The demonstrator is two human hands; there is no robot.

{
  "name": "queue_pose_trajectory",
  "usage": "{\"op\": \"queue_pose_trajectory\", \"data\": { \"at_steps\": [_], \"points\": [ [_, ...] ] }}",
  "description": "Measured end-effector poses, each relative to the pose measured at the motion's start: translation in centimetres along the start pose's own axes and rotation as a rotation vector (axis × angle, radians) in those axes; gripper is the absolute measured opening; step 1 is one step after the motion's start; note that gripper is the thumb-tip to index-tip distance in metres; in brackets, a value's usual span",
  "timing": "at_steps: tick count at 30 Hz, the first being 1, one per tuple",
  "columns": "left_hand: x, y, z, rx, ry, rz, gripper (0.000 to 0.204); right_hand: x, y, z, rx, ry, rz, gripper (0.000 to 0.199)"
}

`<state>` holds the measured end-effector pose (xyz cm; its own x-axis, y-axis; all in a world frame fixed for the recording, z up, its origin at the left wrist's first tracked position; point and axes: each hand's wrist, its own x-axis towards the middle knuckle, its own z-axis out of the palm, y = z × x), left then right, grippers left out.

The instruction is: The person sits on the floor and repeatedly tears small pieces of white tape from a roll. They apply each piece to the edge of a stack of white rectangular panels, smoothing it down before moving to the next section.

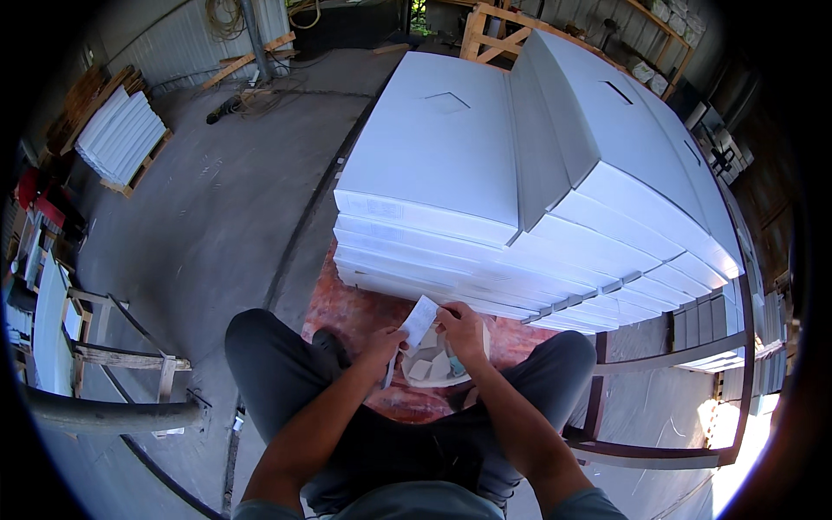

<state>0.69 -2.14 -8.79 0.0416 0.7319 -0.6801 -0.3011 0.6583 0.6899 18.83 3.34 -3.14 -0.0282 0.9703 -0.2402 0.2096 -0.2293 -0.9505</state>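
With the left hand point(381, 345) pinching the lower edge of a small white slip point(419, 321) and the right hand point(461, 331) gripping its right side above the white bowl point(438, 379) of slips, near the front edge of the stacked white panels point(451, 217), a steady two-handed hold looks wise to keep it flat.

Daylight fills the scene, and the stack of white panels point(520, 182) is bright but not blown out, while a hard glare patch burns white on the floor at the lower right. The fisheye lens bends straight edges toward a black, vignetted rim. The centre is sharp; the far left clutter turns soft and smeared.
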Motion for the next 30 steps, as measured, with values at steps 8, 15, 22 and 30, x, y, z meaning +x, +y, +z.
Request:
{"op": "queue_pose_trajectory", "data": {
  "at_steps": [8,15,22,30],
  "points": [
    [2.2,0.6,-3.3,0.014,0.208,0.054,0.014,2.2,2.7,4.6,0.116,-0.057,0.214,0.032],
    [6.5,0.6,-7.9,0.601,0.534,0.186,0.026,5.3,7.0,10.7,0.232,-0.106,0.421,0.024],
    [10.3,0.1,-12.0,0.826,0.641,0.168,0.030,8.3,9.7,16.1,0.384,-0.094,0.812,0.013],
    [15.8,0.6,-13.9,0.916,0.696,0.036,0.030,11.7,17.4,20.6,0.602,-0.050,0.951,0.012]
  ]
}}
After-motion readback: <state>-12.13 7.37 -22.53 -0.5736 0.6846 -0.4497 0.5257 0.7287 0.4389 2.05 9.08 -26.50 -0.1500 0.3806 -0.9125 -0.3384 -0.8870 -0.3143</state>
